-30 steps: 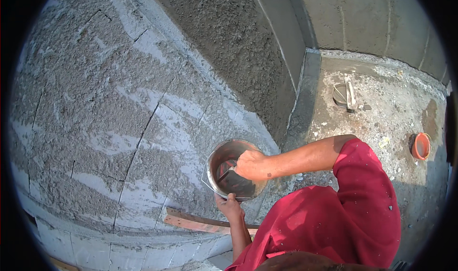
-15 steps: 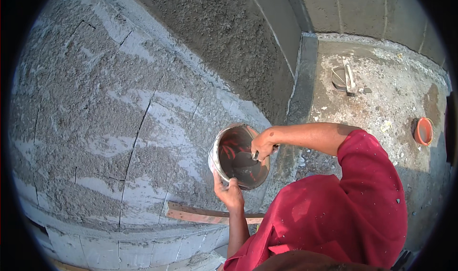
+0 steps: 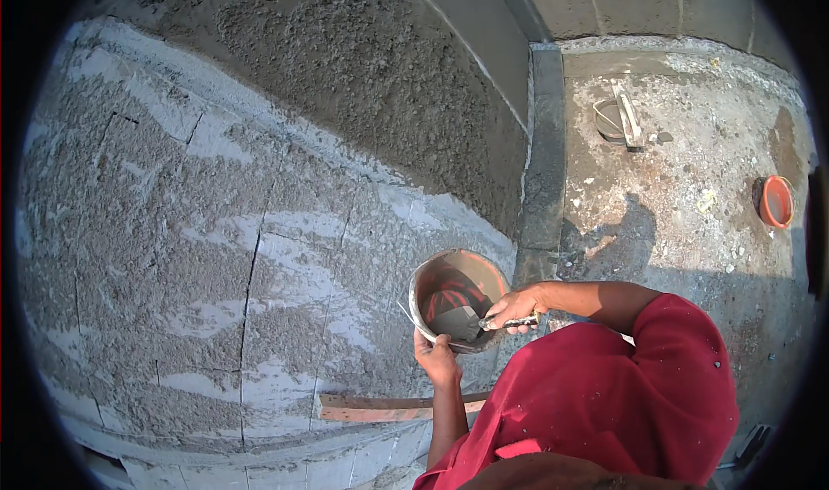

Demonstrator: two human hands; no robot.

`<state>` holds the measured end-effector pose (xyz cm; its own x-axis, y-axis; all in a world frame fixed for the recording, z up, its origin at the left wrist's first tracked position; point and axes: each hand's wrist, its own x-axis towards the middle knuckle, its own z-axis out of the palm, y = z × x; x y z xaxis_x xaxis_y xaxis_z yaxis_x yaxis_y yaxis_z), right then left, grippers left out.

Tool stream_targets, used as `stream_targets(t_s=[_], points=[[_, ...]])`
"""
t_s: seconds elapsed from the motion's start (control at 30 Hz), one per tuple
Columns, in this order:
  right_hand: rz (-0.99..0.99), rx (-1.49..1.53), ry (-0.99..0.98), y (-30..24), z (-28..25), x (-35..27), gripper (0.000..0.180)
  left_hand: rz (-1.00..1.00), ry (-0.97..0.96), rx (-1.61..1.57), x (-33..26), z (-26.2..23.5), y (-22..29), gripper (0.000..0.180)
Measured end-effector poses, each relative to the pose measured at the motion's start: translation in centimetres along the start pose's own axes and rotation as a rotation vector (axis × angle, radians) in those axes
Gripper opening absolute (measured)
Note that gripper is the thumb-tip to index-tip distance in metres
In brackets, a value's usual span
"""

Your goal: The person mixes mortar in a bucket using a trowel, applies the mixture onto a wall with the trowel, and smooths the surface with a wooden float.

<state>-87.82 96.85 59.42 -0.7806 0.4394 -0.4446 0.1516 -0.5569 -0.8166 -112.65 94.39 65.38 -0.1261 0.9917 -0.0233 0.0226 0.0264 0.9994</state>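
My left hand (image 3: 434,359) grips the lower rim of a round mortar-smeared pan (image 3: 442,270), reddish inside, and holds it tilted against the wall. My right hand (image 3: 509,307) is closed on the handle of a small trowel (image 3: 462,322), whose grey blade rests inside the pan on a lump of wet mortar. Both forearms rise from my red sleeves at the lower middle. In front of the pan stands a rough grey plastered wall (image 3: 216,231) with white patches and thin cracks.
A wooden batten (image 3: 380,408) lies along the wall's foot below the pan. On the speckled concrete floor (image 3: 691,196) to the right lie a second pan with a tool (image 3: 620,120) and an orange bowl (image 3: 775,201). A grey column edge (image 3: 544,162) borders the wall.
The pan has swung from beside my hip up toward the wall and tilted. My right hand has drawn back to the pan's right rim, the trowel blade staying inside.
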Motion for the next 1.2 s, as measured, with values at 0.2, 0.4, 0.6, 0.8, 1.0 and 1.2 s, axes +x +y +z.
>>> stream_targets(t_s=[0.2,0.4,0.6,0.8,1.0,1.2], points=[[-0.104,0.379,-0.118,-1.3,-0.3,-1.0,0.038,-0.167,0.177,-0.239,1.4,0.0,1.3,0.055],[-0.645,0.621,-0.025,-10.0,-4.0,-7.3,0.048,-0.313,0.311,-0.394,2.4,-4.4,-0.9,0.054],[-1.407,0.390,0.658,-23.2,-12.5,-18.3,0.069,-0.335,0.476,-0.377,-1.6,-6.1,-1.6,0.049],[-1.684,0.163,1.973,-35.4,-25.7,-20.7,0.063,-0.392,0.703,-0.315,-6.2,-4.9,-1.5,0.053],[-1.099,0.017,2.323,-41.7,-37.2,-13.7,0.067,-0.454,0.756,-0.310,-7.3,-2.8,-1.0,0.054],[-1.277,-0.585,0.923,-28.3,-17.5,1.6,0.063,-0.429,0.786,-0.342,-7.7,-1.9,-1.6,0.055]])
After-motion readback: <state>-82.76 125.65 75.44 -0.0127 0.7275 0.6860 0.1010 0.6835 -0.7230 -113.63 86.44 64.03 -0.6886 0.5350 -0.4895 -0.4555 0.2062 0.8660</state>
